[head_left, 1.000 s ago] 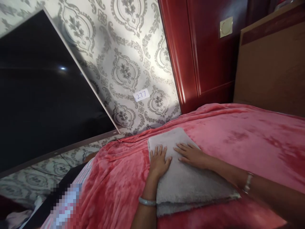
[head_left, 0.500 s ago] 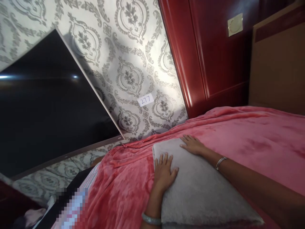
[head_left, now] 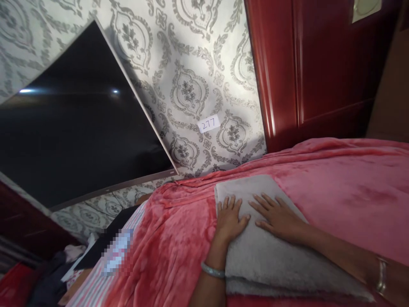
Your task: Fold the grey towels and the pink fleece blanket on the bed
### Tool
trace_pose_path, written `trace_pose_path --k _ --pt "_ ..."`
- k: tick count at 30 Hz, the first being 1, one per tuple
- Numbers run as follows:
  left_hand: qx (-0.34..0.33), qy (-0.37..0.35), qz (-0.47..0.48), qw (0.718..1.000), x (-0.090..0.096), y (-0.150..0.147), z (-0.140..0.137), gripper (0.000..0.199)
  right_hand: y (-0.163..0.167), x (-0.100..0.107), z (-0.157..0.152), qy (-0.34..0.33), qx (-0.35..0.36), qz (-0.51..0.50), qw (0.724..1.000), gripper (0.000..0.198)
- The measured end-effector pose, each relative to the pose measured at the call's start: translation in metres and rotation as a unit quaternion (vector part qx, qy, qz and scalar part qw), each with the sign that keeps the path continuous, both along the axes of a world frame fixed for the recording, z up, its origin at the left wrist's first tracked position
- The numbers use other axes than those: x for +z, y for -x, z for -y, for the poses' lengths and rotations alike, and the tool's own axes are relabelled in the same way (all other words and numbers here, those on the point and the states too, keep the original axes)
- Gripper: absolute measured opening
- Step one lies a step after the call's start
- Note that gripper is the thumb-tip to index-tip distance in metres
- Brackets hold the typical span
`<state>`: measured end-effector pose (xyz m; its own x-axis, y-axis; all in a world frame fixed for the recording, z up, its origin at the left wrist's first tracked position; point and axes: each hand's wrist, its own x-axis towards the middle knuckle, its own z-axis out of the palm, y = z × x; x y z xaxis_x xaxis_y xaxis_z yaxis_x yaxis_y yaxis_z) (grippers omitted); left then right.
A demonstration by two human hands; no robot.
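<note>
A folded grey, plush-looking cloth (head_left: 265, 260) lies on a pink-red blanket (head_left: 345, 183). My left hand (head_left: 230, 219) rests flat near its left edge, fingers spread and pointing away from me, with a pale bangle at the wrist. Flat on the upper middle of the cloth is my right hand (head_left: 277, 215), its fingers spread toward the upper left; a metal bracelet circles that wrist. Neither hand grips anything. Whether the grey cloth is a blanket or a cover, I cannot tell.
A dark television (head_left: 83, 123) stands tilted in view at the left, before patterned wallpaper (head_left: 188, 91). A paper label (head_left: 209, 123) marked 277 is on the wall. Red wood panelling (head_left: 332, 64) rises at the right. Striped bedding (head_left: 92, 285) shows at the lower left.
My right hand has moved from the cloth's far right edge in toward its middle, closer to my left hand. The view has shifted somewhat; my left hand stays on the cloth.
</note>
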<state>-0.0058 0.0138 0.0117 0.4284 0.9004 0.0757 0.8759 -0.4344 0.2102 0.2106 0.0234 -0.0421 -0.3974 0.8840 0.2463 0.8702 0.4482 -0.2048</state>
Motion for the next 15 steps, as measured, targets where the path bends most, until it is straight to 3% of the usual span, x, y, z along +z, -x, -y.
trace_pose_path --k 4,8,11,15 --pt "-0.008 -0.012 -0.003 1.000 -0.003 0.000 -0.003 0.067 0.001 -0.002 0.020 0.011 -0.004 0.004 1.000 0.068" --pt "-0.024 0.003 -0.011 1.000 0.001 0.004 -0.002 0.069 -0.006 -0.001 0.042 0.009 0.035 -0.001 0.999 0.067" --pt "-0.047 0.028 -0.008 0.998 0.004 0.018 0.013 0.072 -0.020 -0.018 0.076 -0.035 0.077 -0.024 0.996 0.060" --pt "-0.095 0.051 0.029 0.994 0.000 0.052 0.055 0.072 -0.048 -0.055 0.127 -0.091 0.104 -0.063 0.988 0.059"
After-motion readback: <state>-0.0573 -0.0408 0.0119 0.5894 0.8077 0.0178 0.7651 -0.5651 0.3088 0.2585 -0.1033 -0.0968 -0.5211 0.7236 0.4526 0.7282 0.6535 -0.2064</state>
